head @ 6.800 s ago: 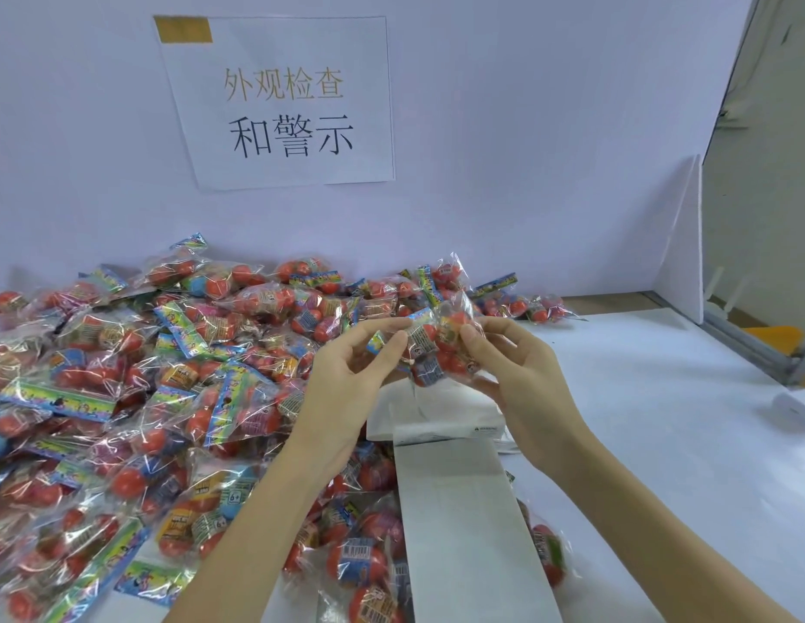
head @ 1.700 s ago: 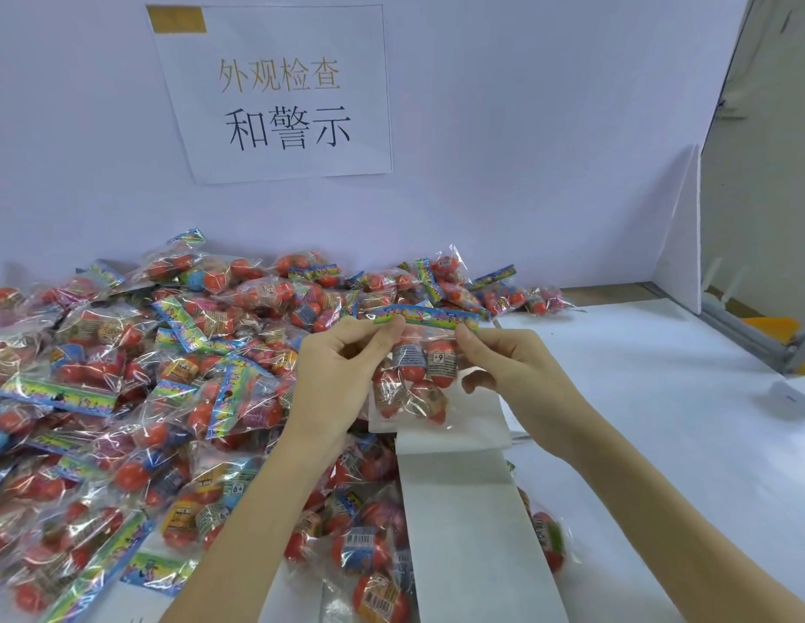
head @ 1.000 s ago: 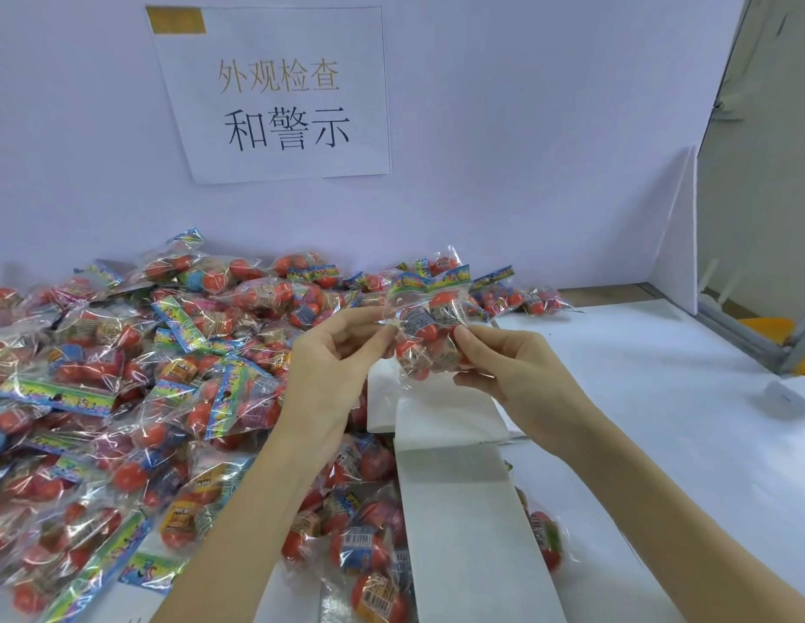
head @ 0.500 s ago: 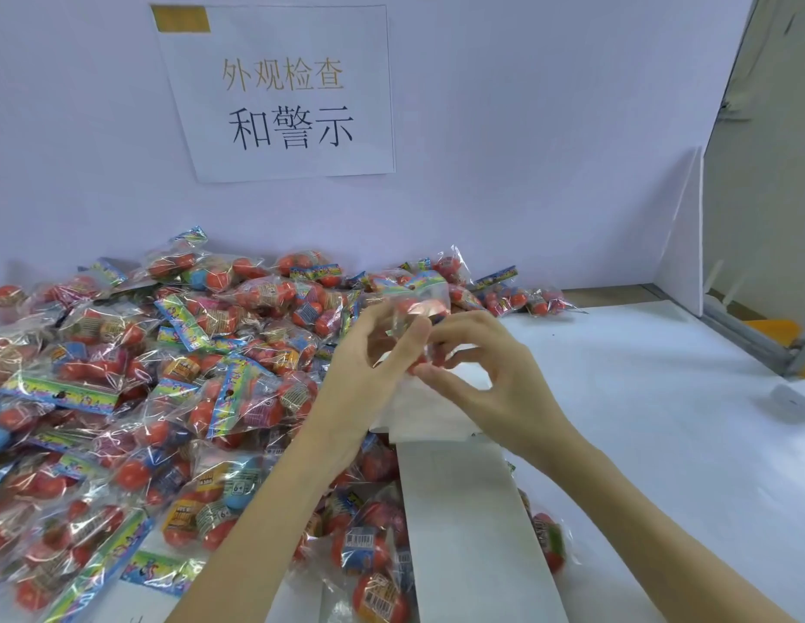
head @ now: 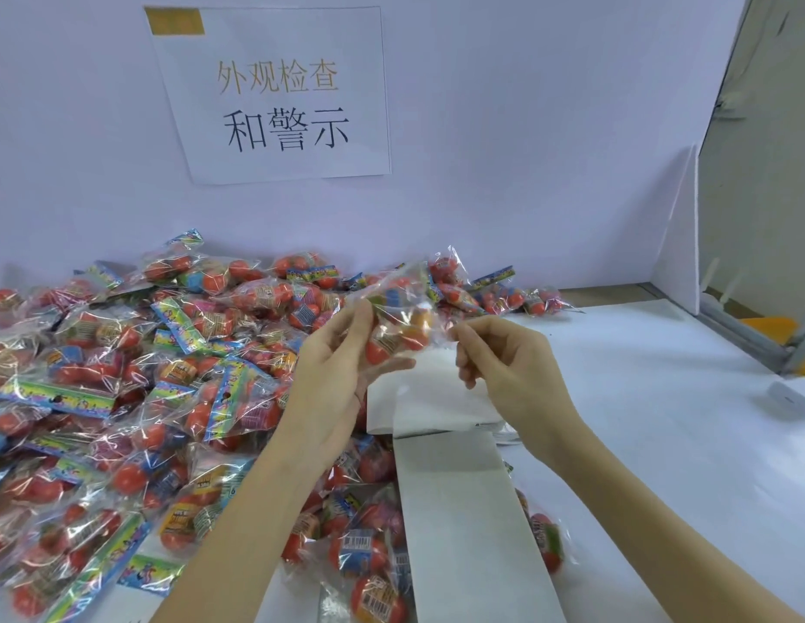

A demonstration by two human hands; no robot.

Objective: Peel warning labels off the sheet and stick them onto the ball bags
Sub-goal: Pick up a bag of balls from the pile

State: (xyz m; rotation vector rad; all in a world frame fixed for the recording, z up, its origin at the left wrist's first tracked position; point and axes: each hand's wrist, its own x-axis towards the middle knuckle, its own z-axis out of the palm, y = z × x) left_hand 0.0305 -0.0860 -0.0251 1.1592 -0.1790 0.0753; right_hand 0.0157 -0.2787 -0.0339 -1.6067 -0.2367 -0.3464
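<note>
Here both hands, left hand [head: 333,375] and right hand [head: 504,366], pinch one ball bag [head: 400,321] above the label sheet [head: 459,510] on the bench [head: 661,442].

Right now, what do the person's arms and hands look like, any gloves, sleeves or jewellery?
Both are bare. The left hand and right hand wear no gloves, and no rings show on the fingers. Both forearms are uncovered as far as the bottom edge of the head view, with no sleeve, watch or bracelet visible at either wrist. The nails look short and unpainted.
</note>
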